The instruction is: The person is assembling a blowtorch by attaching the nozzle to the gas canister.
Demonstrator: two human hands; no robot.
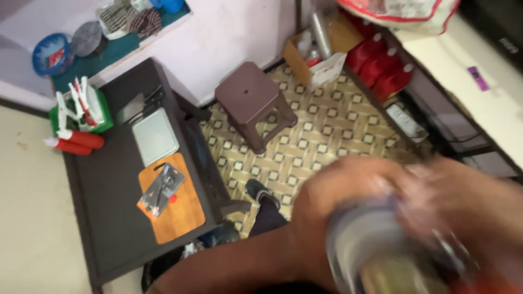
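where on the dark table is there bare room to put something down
Bare dark table lies left of the orange wooden cutting board, below the red tubes. The far end is crowded: green caddy, pale square tray. Both blurred hands clasp a round metal container.

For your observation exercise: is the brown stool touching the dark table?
Apart. The head view shows patterned floor between the brown stool and the dark table's edge.

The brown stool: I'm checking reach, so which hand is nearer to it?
Left. The left hand sits below and right of the stool; the right hand is farther right. Both are blurred around a round container.
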